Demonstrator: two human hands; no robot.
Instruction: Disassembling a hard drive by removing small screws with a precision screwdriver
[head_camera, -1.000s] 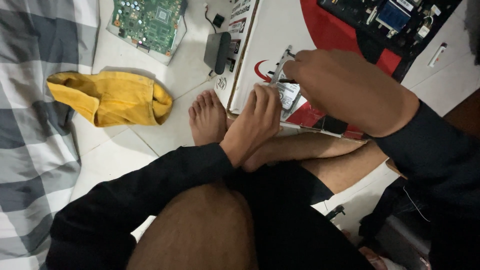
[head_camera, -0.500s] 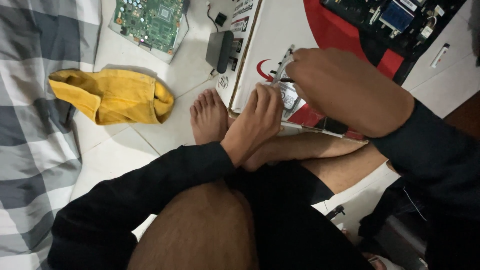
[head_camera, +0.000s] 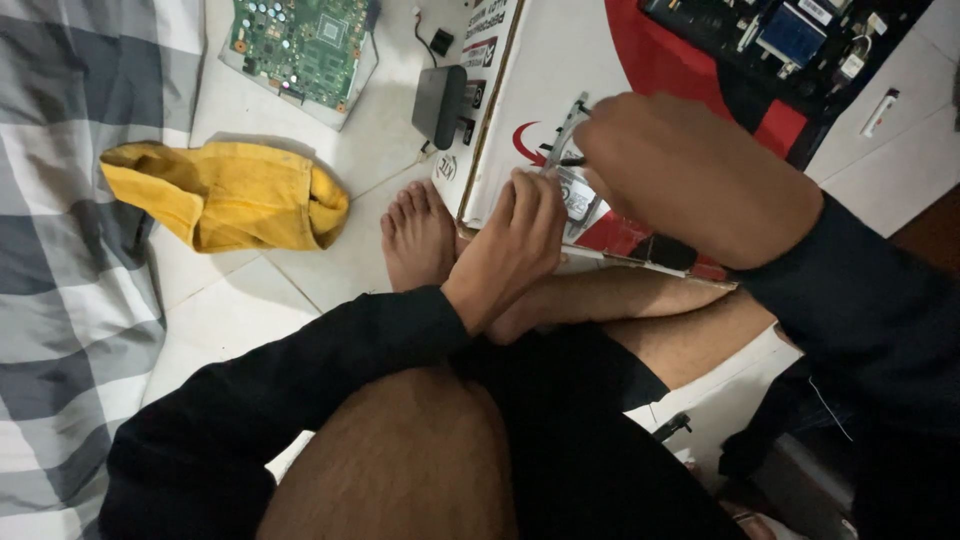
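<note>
The person sits cross-legged on the tiled floor and works on a small flat drive in a metal bracket, which lies on a white and red cardboard box just beyond the bare foot. The left hand presses down on the near end of the drive, fingers flat on it, steadying it rather than closing around it. The right hand is closed in a grip on a thin dark tool, probably a small screwdriver, whose tip meets the bracket's upper edge.

The step in hand looks like working a screw on the side of the bracket. The next move seems to call for keeping the tool square on the screw head while the left hand stops the drive from sliding on the smooth box; the screw itself is too small to make out.

Counted: one drive in its bracket, one tool, one cardboard box, one green circuit board on the floor at the top, one small black box beside the cardboard, one yellow cloth well to the left, one opened dark device at the top right, and one grey checked blanket along the left edge.
</note>
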